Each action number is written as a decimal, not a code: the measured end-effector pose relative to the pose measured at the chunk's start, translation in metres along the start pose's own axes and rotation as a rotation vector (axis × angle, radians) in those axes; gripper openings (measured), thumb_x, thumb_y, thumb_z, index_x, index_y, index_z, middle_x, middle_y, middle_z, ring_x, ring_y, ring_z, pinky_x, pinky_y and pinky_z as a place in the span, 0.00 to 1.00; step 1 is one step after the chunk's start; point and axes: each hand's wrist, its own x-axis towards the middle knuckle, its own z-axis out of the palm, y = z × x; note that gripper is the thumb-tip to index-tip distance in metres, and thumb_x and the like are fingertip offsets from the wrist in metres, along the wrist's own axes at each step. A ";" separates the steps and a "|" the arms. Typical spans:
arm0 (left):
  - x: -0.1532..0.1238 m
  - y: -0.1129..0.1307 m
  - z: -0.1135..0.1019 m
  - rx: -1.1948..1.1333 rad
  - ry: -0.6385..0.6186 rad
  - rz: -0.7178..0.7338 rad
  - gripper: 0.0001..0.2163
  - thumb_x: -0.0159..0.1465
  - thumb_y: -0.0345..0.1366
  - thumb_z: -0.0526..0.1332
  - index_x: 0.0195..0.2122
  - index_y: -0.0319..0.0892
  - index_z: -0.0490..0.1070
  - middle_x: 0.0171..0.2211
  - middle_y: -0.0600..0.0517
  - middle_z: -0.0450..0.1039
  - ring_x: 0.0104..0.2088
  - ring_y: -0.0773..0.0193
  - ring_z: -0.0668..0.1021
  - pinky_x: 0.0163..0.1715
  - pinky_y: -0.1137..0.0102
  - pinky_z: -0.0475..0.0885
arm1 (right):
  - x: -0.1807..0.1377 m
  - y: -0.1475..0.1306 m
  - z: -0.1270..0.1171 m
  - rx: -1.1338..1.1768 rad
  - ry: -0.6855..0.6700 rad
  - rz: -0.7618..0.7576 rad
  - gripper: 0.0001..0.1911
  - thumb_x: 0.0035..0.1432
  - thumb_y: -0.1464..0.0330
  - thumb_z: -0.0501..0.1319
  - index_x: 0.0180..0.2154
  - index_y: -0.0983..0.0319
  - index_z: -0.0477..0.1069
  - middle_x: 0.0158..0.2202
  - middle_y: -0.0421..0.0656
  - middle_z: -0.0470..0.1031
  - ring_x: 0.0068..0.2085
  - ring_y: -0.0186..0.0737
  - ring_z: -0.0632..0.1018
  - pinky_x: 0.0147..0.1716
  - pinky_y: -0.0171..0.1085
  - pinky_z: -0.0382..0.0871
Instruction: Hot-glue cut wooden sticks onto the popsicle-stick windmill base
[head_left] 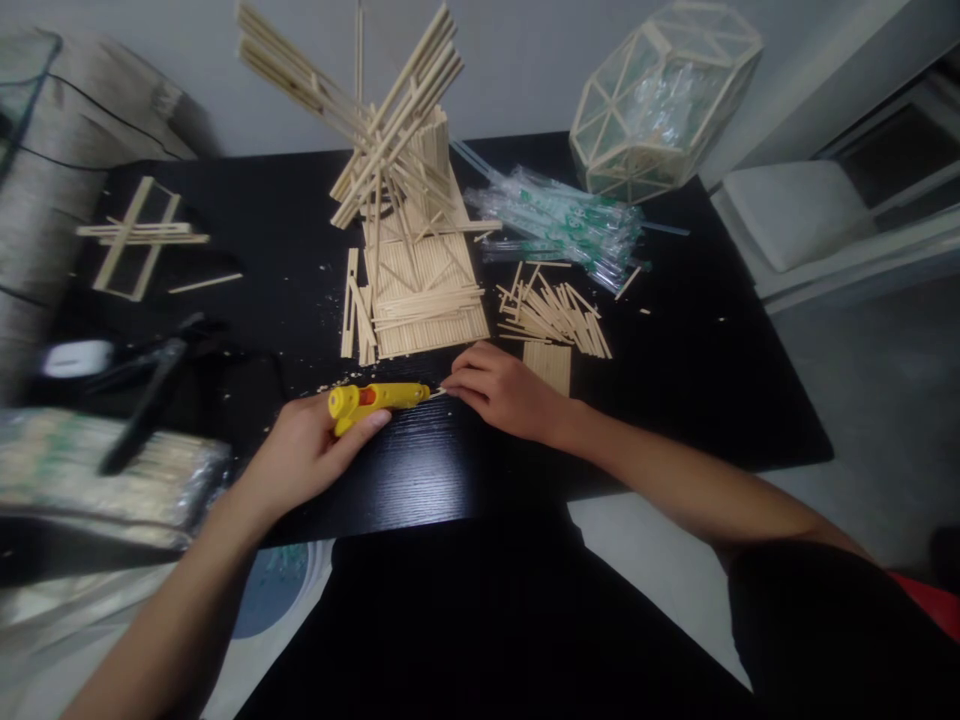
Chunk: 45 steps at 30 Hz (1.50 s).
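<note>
My left hand (307,445) is closed around a yellow hot glue gun (382,396), its nozzle pointing right. At the nozzle tip, the fingers of my right hand (499,390) pinch a short thin wooden stick (438,393), mostly hidden by the fingertips. Just beyond the hands stands a windmill model (431,260) built of wooden sticks, with crossed blades and a slatted base. Loose sticks (427,305) lie across that base. Beside my right wrist is a small panel of joined sticks (549,368).
A pile of cut sticks (559,315) and clear plastic wrappers (570,220) lie right of the model. A faceted frame (660,110) stands at the back right. At left are a stick frame (142,237), a white case (78,357) and a bagged stick bundle (112,470).
</note>
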 end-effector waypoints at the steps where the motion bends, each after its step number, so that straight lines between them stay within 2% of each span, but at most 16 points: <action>1: 0.001 0.002 0.000 -0.007 0.002 0.000 0.21 0.69 0.55 0.58 0.26 0.46 0.70 0.22 0.54 0.71 0.21 0.62 0.73 0.27 0.67 0.70 | 0.000 0.000 0.000 0.000 0.002 0.000 0.12 0.75 0.70 0.58 0.44 0.64 0.82 0.43 0.49 0.78 0.47 0.45 0.76 0.50 0.45 0.75; 5: 0.005 0.005 0.000 -0.015 -0.009 -0.007 0.21 0.69 0.55 0.58 0.25 0.46 0.68 0.20 0.54 0.70 0.20 0.63 0.72 0.25 0.67 0.69 | 0.000 0.001 0.001 0.002 -0.008 0.003 0.12 0.75 0.70 0.59 0.45 0.64 0.82 0.43 0.50 0.79 0.47 0.45 0.76 0.51 0.47 0.76; 11: -0.001 -0.001 -0.011 -0.101 -0.066 -0.063 0.20 0.68 0.55 0.61 0.31 0.44 0.75 0.26 0.54 0.77 0.25 0.61 0.77 0.28 0.67 0.72 | -0.001 0.001 -0.001 -0.004 -0.005 0.006 0.11 0.75 0.69 0.58 0.46 0.63 0.81 0.43 0.49 0.78 0.47 0.45 0.76 0.52 0.45 0.75; 14: -0.009 -0.009 -0.022 -0.157 0.016 -0.176 0.21 0.66 0.58 0.62 0.38 0.43 0.79 0.35 0.51 0.83 0.34 0.56 0.82 0.35 0.65 0.77 | -0.002 0.001 -0.001 -0.003 -0.010 0.003 0.12 0.75 0.70 0.58 0.46 0.64 0.81 0.44 0.49 0.78 0.48 0.44 0.76 0.52 0.44 0.75; 17: -0.015 -0.018 -0.032 -0.160 0.165 -0.325 0.23 0.63 0.58 0.65 0.44 0.42 0.80 0.40 0.49 0.84 0.39 0.54 0.83 0.41 0.62 0.78 | -0.002 0.000 0.000 0.006 -0.012 0.012 0.11 0.75 0.70 0.58 0.46 0.63 0.80 0.44 0.48 0.78 0.48 0.44 0.76 0.52 0.45 0.75; 19: -0.017 -0.023 -0.037 -0.116 0.243 -0.394 0.24 0.63 0.58 0.65 0.45 0.40 0.79 0.38 0.49 0.83 0.36 0.55 0.81 0.38 0.63 0.76 | -0.003 0.000 0.000 0.016 -0.001 0.012 0.11 0.75 0.70 0.58 0.46 0.62 0.80 0.44 0.48 0.77 0.48 0.45 0.76 0.52 0.46 0.75; 21: -0.017 -0.028 -0.041 -0.030 0.265 -0.428 0.23 0.63 0.57 0.63 0.42 0.41 0.77 0.33 0.51 0.79 0.31 0.58 0.78 0.33 0.65 0.72 | -0.003 0.000 0.000 0.021 0.017 0.004 0.10 0.74 0.71 0.59 0.47 0.61 0.80 0.44 0.48 0.77 0.47 0.45 0.77 0.51 0.46 0.75; 24: -0.016 -0.031 -0.046 0.099 0.248 -0.443 0.18 0.65 0.55 0.61 0.38 0.43 0.73 0.27 0.55 0.71 0.27 0.62 0.72 0.29 0.67 0.67 | -0.003 0.001 -0.002 0.013 0.047 -0.016 0.10 0.73 0.71 0.60 0.48 0.63 0.80 0.44 0.48 0.78 0.48 0.45 0.77 0.52 0.46 0.76; 27: -0.015 -0.032 -0.050 0.166 0.244 -0.455 0.15 0.64 0.51 0.59 0.38 0.43 0.70 0.27 0.55 0.69 0.29 0.61 0.72 0.31 0.67 0.66 | -0.003 0.002 -0.003 -0.008 0.037 -0.001 0.09 0.72 0.71 0.61 0.48 0.63 0.80 0.44 0.49 0.78 0.49 0.45 0.77 0.52 0.47 0.75; 30: -0.013 -0.034 -0.050 0.257 0.224 -0.490 0.15 0.65 0.50 0.57 0.41 0.44 0.69 0.31 0.52 0.70 0.33 0.57 0.74 0.35 0.65 0.68 | -0.003 0.002 -0.004 -0.027 0.009 0.040 0.09 0.72 0.70 0.62 0.47 0.61 0.81 0.44 0.48 0.78 0.48 0.47 0.77 0.52 0.48 0.75; 36: -0.009 -0.041 -0.041 0.454 0.180 -0.451 0.19 0.66 0.45 0.56 0.54 0.39 0.69 0.51 0.39 0.72 0.50 0.43 0.76 0.51 0.54 0.74 | -0.002 0.000 -0.006 -0.058 0.011 0.060 0.07 0.71 0.71 0.63 0.41 0.62 0.80 0.41 0.47 0.77 0.46 0.45 0.77 0.51 0.47 0.73; 41: -0.003 -0.034 -0.036 0.477 0.135 -0.517 0.25 0.67 0.44 0.54 0.60 0.33 0.67 0.56 0.32 0.69 0.55 0.36 0.75 0.57 0.47 0.72 | -0.001 -0.004 -0.007 -0.031 -0.008 0.120 0.05 0.71 0.71 0.64 0.39 0.61 0.78 0.41 0.46 0.76 0.45 0.45 0.76 0.50 0.45 0.72; 45: 0.000 -0.032 -0.032 0.483 0.135 -0.518 0.25 0.66 0.44 0.55 0.60 0.33 0.67 0.56 0.31 0.67 0.58 0.35 0.73 0.59 0.47 0.71 | -0.002 -0.006 -0.007 -0.021 -0.021 0.147 0.04 0.70 0.71 0.64 0.38 0.61 0.76 0.41 0.46 0.76 0.46 0.45 0.76 0.51 0.45 0.70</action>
